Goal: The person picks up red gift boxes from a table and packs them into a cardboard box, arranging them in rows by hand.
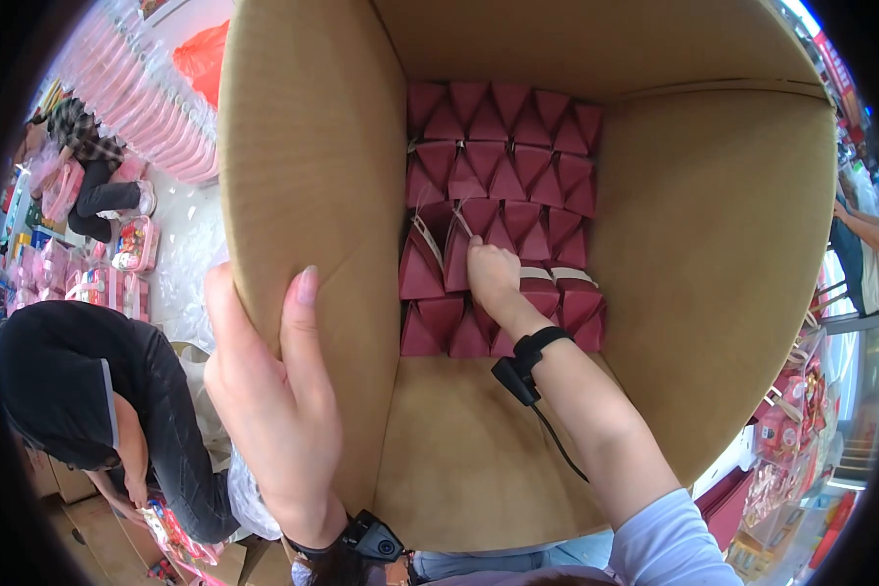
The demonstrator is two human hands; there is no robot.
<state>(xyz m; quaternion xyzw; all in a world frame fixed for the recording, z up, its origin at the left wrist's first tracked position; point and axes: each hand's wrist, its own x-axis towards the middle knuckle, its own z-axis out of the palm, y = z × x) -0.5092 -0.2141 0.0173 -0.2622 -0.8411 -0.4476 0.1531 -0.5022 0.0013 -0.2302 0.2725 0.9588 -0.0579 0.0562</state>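
Left hand [273, 391] gripping the flap of a cardboard box [713, 244], right hand [491, 273] deep inside, fingers closed on a red gift box [464, 256], more packed around it

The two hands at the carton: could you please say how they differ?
The left hand grips the wall of the cardboard carton, outside and near the camera; the right hand reaches deep inside, fingers curled on the dark red boxes. Both wear a black wrist strap.
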